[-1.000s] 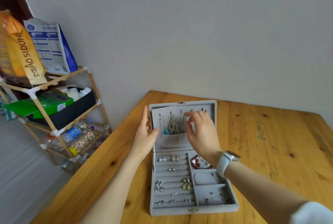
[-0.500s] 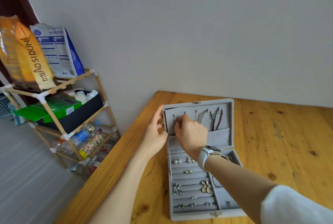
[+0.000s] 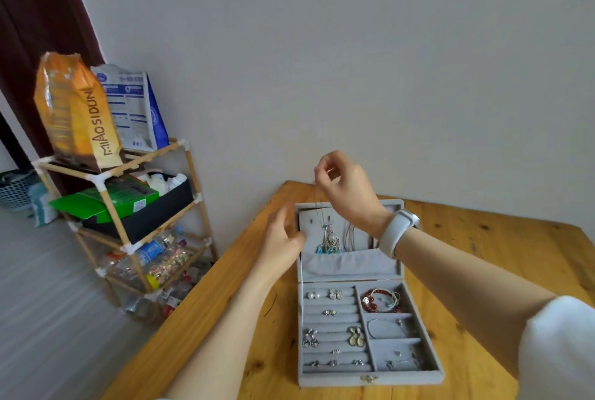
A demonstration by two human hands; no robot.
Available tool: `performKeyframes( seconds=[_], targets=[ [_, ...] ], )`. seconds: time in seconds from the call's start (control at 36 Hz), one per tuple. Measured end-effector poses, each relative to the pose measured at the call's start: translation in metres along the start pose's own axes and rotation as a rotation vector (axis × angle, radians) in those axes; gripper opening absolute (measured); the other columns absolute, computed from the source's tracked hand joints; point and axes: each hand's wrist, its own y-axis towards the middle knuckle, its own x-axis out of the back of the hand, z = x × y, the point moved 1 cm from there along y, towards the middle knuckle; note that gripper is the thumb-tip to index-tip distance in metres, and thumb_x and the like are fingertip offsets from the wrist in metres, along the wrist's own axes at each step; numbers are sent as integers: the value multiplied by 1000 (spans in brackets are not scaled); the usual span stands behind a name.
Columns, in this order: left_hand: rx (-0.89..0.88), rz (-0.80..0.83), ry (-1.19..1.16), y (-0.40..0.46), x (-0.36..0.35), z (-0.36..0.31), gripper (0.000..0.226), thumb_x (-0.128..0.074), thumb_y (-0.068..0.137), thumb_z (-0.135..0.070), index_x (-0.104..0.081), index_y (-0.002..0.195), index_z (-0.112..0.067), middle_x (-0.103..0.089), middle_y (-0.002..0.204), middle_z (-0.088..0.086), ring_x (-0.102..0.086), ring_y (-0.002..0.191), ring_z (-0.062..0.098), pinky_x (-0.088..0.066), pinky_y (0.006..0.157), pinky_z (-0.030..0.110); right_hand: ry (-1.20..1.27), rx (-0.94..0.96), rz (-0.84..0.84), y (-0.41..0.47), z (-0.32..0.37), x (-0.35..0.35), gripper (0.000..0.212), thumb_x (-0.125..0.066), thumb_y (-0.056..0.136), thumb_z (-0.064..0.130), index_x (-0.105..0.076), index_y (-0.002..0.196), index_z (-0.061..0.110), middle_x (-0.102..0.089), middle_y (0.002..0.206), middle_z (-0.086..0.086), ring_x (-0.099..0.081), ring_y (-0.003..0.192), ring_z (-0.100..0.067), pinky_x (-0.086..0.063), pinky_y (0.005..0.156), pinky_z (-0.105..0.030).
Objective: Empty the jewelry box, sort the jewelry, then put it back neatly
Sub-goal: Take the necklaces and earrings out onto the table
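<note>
A grey velvet jewelry box [image 3: 370, 378] lies open on the wooden table [image 3: 483, 254], its lid upright at the back. My right hand [image 3: 346, 188], a white watch on its wrist, is raised above the lid and pinches the thin chain of a necklace. The chain's silver and blue pendant [image 3: 330, 241] hangs in front of the lid pocket. My left hand [image 3: 283, 238] rests against the lid's left edge with its fingers relaxed. Earrings and rings [image 3: 335, 295] sit in the box's left rows. A red bead bracelet [image 3: 373, 299] lies in the top right compartment.
More cord necklaces [image 3: 351, 233] hang in the lid. A wooden shelf rack [image 3: 128, 206] with bags, a green box and bottles stands left of the table. The wall is close behind the box. The table's left edge runs diagonally near my left arm.
My right hand has lifted from the lid's hooks to above the lid, drawing a necklace up by its chain. The left hand stays at the lid's left edge.
</note>
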Motion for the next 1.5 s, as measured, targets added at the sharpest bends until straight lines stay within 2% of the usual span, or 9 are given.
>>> performKeyframes(
  seconds=[0.17,0.28,0.39,0.53,0.67,0.81,1.06,1.31,1.5],
  targets=[
    [-50,59,-196,-51,6,-42,45,-51,86,3,-51,126,-17,-58,123,-5,-50,119,9,-40,101,27,303,-69,47,-32,30,29,22,-51,87,5,-50,69,17,-58,60,1,-53,53,-4,-45,60,-21],
    [17,190,-391,-109,-4,-52,38,-51,82,0,-58,115,-20,-66,114,-4,-57,112,9,-44,88,20,416,-169,107,-81,36,46,18,-50,89,5,-52,73,12,-57,60,-2,-52,53,-6,-45,59,-19],
    [175,357,-543,-172,-27,-39,43,-53,72,-19,-59,115,-18,-69,110,0,-60,109,12,-41,94,27,496,-325,162,-139,29,55,19,-48,92,7,-51,73,13,-57,60,-1,-53,55,-10,-42,62,-25],
    [305,501,-675,-237,-60,-12,38,-51,76,-15,-58,113,-9,-69,92,13,-64,93,25,-47,85,28,826,-573,229,-204,13,67,17,-45,92,2,-51,80,12,-52,63,-2,-50,57,-14,-43,59,-21],
    [386,482,-684,-277,-73,10,29,-57,76,-11,-62,104,-6,-65,75,5,-65,76,21,-46,90,43,1102,-747,129,-250,-13,88,11,-50,86,7,-55,93,14,-57,69,1,-42,44,-8,-41,49,-17],
    [411,482,-615,-292,-71,19,22,-52,85,3,-60,105,-5,-68,80,7,-63,71,18,-53,71,27,1123,-884,55,-300,-39,98,14,-49,86,12,-58,96,17,-61,75,2,-27,36,-5,-28,42,-15],
    [407,412,-318,-299,-66,33,26,-52,89,4,-60,107,-14,-71,90,6,-62,69,11,-55,73,27,1286,-975,-25,-336,-61,103,20,-52,80,14,-61,98,14,-43,56,5,-41,48,-8,-35,40,-15],
    [300,348,-174,-295,-54,33,36,-53,85,12,-57,108,-14,-66,103,5,-69,71,16,-55,69,22,551,-900,401,-341,-72,112,29,-63,81,15,-61,109,10,-45,56,3,-39,44,-11,-30,38,-19],
    [228,321,-99,-291,-39,25,40,-56,84,10,-56,110,-19,-63,106,1,-70,75,16,-54,70,18,-29,-594,620,-335,-62,104,10,-62,85,13,-68,79,18,-61,70,10,-52,57,2,-40,54,-6]
  ],
)
